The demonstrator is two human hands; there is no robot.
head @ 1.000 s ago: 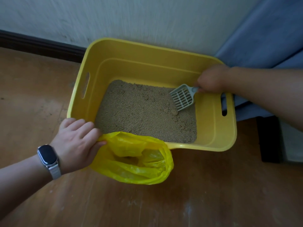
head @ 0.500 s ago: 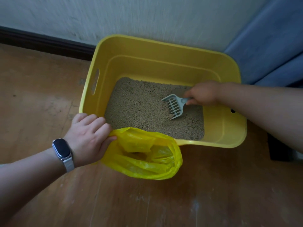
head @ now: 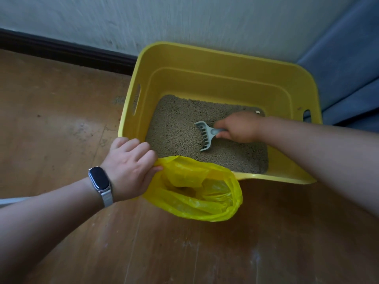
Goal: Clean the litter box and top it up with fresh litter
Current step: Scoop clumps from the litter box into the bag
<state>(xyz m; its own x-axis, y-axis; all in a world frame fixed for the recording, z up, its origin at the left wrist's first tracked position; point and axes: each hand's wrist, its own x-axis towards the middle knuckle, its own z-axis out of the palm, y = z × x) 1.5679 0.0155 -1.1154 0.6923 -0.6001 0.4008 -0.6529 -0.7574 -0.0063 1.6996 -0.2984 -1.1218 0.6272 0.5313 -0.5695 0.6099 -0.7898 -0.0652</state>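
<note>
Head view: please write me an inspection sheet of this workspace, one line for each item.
Surface: wooden floor, worn, with pale scuffs.
Job's things: yellow litter box on the floor, against the wall; brown litter covers its bottom; grey litter scoop with its slotted head in the litter; yellow plastic bag, mouth open, at the box's near rim.
Clutter: nothing seen.
Grippers: left hand grips the bag's edge; right hand holds the scoop's handle.
Cables: nothing seen.
Surroundings: pale wall, dark baseboard, blue fabric at right; smartwatch on the left wrist.
</note>
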